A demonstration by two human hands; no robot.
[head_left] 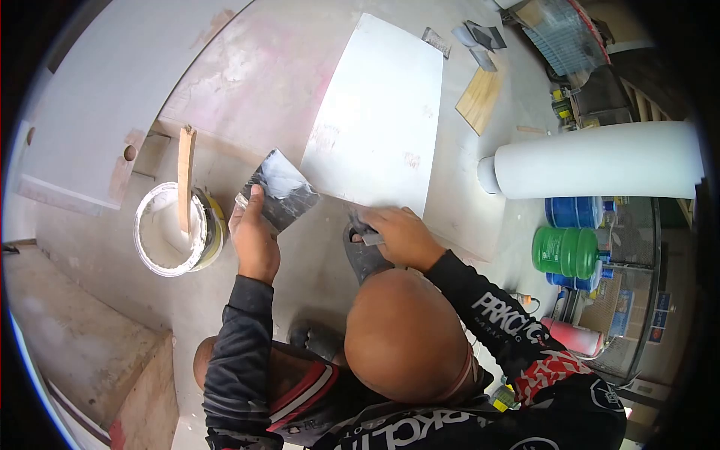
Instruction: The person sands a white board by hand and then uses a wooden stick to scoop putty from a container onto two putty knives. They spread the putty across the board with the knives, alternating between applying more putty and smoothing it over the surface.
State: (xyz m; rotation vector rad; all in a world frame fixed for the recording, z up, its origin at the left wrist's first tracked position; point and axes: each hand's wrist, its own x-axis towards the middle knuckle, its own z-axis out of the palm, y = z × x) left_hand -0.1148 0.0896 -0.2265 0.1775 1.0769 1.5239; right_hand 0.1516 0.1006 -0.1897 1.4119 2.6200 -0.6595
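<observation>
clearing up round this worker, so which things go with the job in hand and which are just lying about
Likely in use:
smeared dark plate, in the left hand
small flat tool, in the right hand
white board
bucket and its stick

Seemingly just lying about:
green bottle
blue bottles
large white roll
</observation>
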